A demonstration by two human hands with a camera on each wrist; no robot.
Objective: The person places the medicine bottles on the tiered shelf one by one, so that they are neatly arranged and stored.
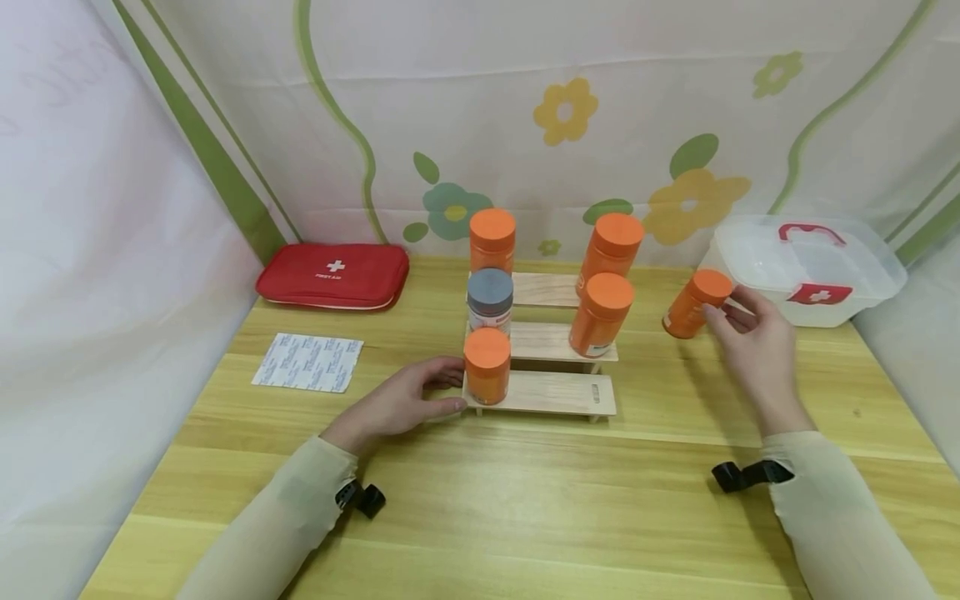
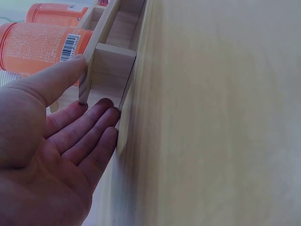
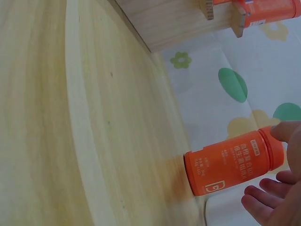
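Observation:
My left hand (image 1: 408,396) is at the left end of a three-step wooden rack (image 1: 558,393). In the left wrist view its thumb and index finger pinch the end of the lowest board (image 2: 87,77), the other fingers beside the support. At the right, my right hand (image 1: 757,346) pinches an orange bottle (image 1: 686,310) by its lid; the thumb shows on the lid (image 3: 271,150) in the right wrist view. Its base is at the tabletop; contact is unclear. The rack carries orange bottles (image 1: 487,367) on all three steps and a grey-lidded bottle (image 1: 490,300) on the middle one.
A red first-aid pouch (image 1: 333,277) lies at the back left, with a blister pack (image 1: 308,363) in front of it. Behind my right hand stands a clear box (image 1: 806,258) with a red handle and latch. A flowered curtain (image 1: 480,100) hangs behind the wooden table (image 1: 525,517).

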